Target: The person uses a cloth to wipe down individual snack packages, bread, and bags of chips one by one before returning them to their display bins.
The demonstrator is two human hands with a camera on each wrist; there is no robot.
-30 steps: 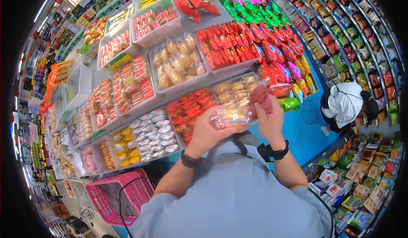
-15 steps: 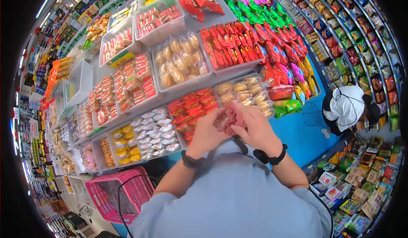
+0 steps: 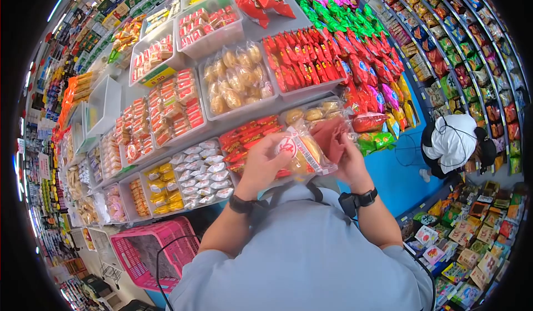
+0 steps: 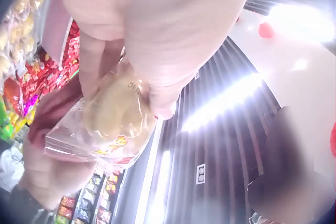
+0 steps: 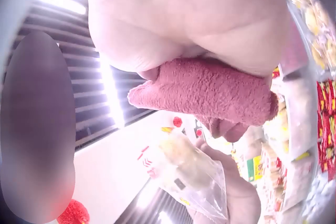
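Observation:
In the head view my left hand (image 3: 260,164) grips a clear plastic packet (image 3: 304,151) with a pale yellow pastry inside and red print on its front. Thumb and fingers pinch the packet (image 4: 118,111) by one end in the left wrist view. My right hand (image 3: 352,165) holds a folded dark red cloth (image 3: 331,138) just right of the packet. Up close in the right wrist view, the cloth (image 5: 205,90) has a fuzzy towel texture and is bunched in the fingers. Both hands are in front of my chest, above the near row of bins.
Below the hands sits a bin of red-wrapped snacks (image 3: 250,136); left of it, white-wrapped ones (image 3: 202,172). Wrapped pastries (image 3: 236,78) fill a bin farther back. A pink basket (image 3: 158,250) stands at lower left. Another person (image 3: 452,139) is on the right by the shelves.
Half a second ago the right hand pressed the cloth over the packet with the hands together. Now the right hand and cloth have moved off to the right, and the packet shows, tilted.

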